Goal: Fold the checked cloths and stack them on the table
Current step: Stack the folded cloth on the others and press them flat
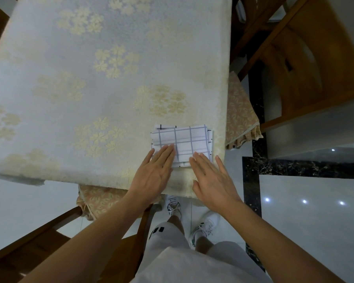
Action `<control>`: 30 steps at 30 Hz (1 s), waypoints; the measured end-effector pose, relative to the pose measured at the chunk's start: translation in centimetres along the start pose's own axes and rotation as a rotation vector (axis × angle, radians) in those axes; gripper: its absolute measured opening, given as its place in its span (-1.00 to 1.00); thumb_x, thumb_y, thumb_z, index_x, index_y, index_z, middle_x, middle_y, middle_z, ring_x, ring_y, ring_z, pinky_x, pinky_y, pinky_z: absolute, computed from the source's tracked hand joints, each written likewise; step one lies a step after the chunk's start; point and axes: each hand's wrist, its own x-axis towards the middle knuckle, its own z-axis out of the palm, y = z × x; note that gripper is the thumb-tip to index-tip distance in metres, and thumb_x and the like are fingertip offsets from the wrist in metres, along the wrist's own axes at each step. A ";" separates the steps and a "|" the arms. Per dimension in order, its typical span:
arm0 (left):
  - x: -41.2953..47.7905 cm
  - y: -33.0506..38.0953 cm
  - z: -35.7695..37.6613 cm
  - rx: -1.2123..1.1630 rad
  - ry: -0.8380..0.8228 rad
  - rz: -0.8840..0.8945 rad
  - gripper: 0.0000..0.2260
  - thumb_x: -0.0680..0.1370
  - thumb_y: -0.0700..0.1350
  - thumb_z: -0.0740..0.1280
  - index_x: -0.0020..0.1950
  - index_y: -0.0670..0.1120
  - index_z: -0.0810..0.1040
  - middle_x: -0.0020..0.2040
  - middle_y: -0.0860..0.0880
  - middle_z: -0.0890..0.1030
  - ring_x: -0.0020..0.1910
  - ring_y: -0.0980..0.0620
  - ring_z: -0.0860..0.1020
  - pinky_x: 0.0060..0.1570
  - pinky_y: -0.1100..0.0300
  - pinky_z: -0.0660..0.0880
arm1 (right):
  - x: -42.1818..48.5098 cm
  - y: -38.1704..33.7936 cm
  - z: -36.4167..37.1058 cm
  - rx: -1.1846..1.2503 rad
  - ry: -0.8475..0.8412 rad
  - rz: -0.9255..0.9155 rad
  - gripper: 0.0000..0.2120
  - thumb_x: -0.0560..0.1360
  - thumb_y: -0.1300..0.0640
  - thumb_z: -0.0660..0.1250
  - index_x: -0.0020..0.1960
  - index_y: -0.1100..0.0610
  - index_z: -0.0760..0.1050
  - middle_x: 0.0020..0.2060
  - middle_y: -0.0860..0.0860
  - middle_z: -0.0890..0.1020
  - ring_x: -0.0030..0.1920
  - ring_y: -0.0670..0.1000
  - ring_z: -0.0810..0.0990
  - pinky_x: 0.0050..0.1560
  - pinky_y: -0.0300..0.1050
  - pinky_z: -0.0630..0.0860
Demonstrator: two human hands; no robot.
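Head view: both hands, left (154,172) and right (212,178), lie flat and spread on the stack (189,142) near the counter (90,88) corner; uneven pressure could skew or push it off.

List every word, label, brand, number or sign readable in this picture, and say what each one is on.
No readable text anywhere.
Shorts: a few black blocks near the hem, a mark rather than letters.
Sneakers: dark markings on the side, too small to read.
Stack of folded checked cloths: only blue and black grid lines, no print.
Tablecloth: woven flower pattern only.
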 end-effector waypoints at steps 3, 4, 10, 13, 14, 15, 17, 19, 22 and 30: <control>0.8 -0.4 0.1 0.032 -0.007 0.028 -0.52 0.64 -0.05 0.03 0.49 -0.25 0.36 0.47 -0.21 0.41 0.45 -0.13 0.42 0.43 -0.10 0.28 | -0.1 0.2 0.1 0.012 -0.004 -0.033 -0.41 0.53 0.06 0.30 0.53 0.11 0.31 0.54 0.14 0.30 0.55 0.08 0.25 0.53 0.25 0.15; 1.0 -0.5 0.2 0.034 -0.002 0.035 -0.52 0.64 -0.04 0.04 0.49 -0.24 0.36 0.46 -0.21 0.43 0.44 -0.13 0.43 0.42 -0.09 0.28 | -0.1 0.3 0.2 0.011 -0.008 -0.042 -0.41 0.52 0.06 0.32 0.52 0.09 0.32 0.54 0.13 0.31 0.55 0.09 0.25 0.52 0.26 0.19; 1.9 -0.8 0.2 0.030 -0.007 0.052 -0.41 0.49 -0.16 0.50 0.46 -0.25 0.40 0.45 -0.21 0.44 0.43 -0.15 0.44 0.40 -0.09 0.34 | 0.2 0.5 0.7 0.001 0.015 -0.065 -0.43 0.53 0.07 0.31 0.52 0.12 0.33 0.55 0.15 0.29 0.55 0.11 0.25 0.52 0.23 0.21; 2.5 -0.8 0.1 0.047 -0.026 0.041 -0.31 0.40 -0.22 0.57 0.48 -0.25 0.38 0.46 -0.21 0.42 0.44 -0.14 0.43 0.40 -0.05 0.36 | 0.4 0.7 0.9 -0.008 0.029 -0.044 -0.42 0.54 0.08 0.31 0.52 0.17 0.32 0.55 0.17 0.28 0.55 0.13 0.24 0.53 0.19 0.22; 2.7 -0.8 0.1 0.041 -0.037 0.033 -0.26 0.39 -0.24 0.57 0.50 -0.25 0.32 0.49 -0.22 0.39 0.46 -0.13 0.40 0.42 -0.02 0.33 | 0.5 0.7 1.0 -0.009 0.032 -0.041 -0.42 0.54 0.08 0.31 0.52 0.18 0.33 0.55 0.18 0.28 0.55 0.14 0.25 0.52 0.18 0.23; 2.8 -0.6 0.0 0.034 -0.044 0.028 -0.21 0.41 -0.25 0.55 0.54 -0.25 0.22 0.53 -0.22 0.29 0.50 -0.12 0.33 0.46 0.01 0.26 | 0.6 0.8 1.1 -0.008 0.032 -0.040 -0.42 0.53 0.09 0.32 0.52 0.19 0.33 0.54 0.19 0.28 0.55 0.14 0.25 0.52 0.17 0.24; 2.5 -0.1 0.5 0.059 -0.080 0.050 -0.19 0.55 -0.25 0.40 0.56 -0.21 -0.13 0.59 -0.18 -0.07 0.60 -0.09 0.06 0.55 0.06 -0.01 | 0.6 0.8 1.4 0.001 0.027 -0.041 -0.41 0.53 0.10 0.32 0.52 0.21 0.32 0.54 0.20 0.27 0.55 0.15 0.25 0.51 0.16 0.25; 1.8 0.4 0.7 0.069 -0.102 0.030 -0.18 0.59 -0.25 0.35 0.53 -0.19 -0.27 0.56 -0.16 -0.22 0.61 -0.07 -0.08 0.55 0.08 -0.13 | 0.5 0.8 1.5 0.004 0.019 -0.042 -0.40 0.52 0.11 0.34 0.52 0.22 0.32 0.55 0.20 0.26 0.55 0.15 0.25 0.51 0.14 0.25; 0.8 1.1 0.4 0.095 -0.164 0.020 -0.15 0.61 -0.22 0.31 0.51 -0.19 -0.39 0.54 -0.17 -0.32 0.59 -0.06 -0.22 0.57 0.05 -0.16 | 0.1 0.7 1.6 -0.012 0.015 -0.047 -0.39 0.51 0.10 0.36 0.51 0.21 0.33 0.55 0.20 0.26 0.54 0.15 0.26 0.52 0.14 0.23; -0.8 1.6 1.5 0.030 -0.138 0.058 -0.32 0.67 -0.02 0.14 0.60 -0.24 -0.20 0.62 -0.22 -0.10 0.61 -0.14 -0.09 0.56 -0.07 0.09 | 0.0 0.1 1.9 -0.074 0.022 -0.013 -0.35 0.50 0.08 0.37 0.52 0.24 0.30 0.55 0.16 0.27 0.55 0.12 0.25 0.52 0.23 0.12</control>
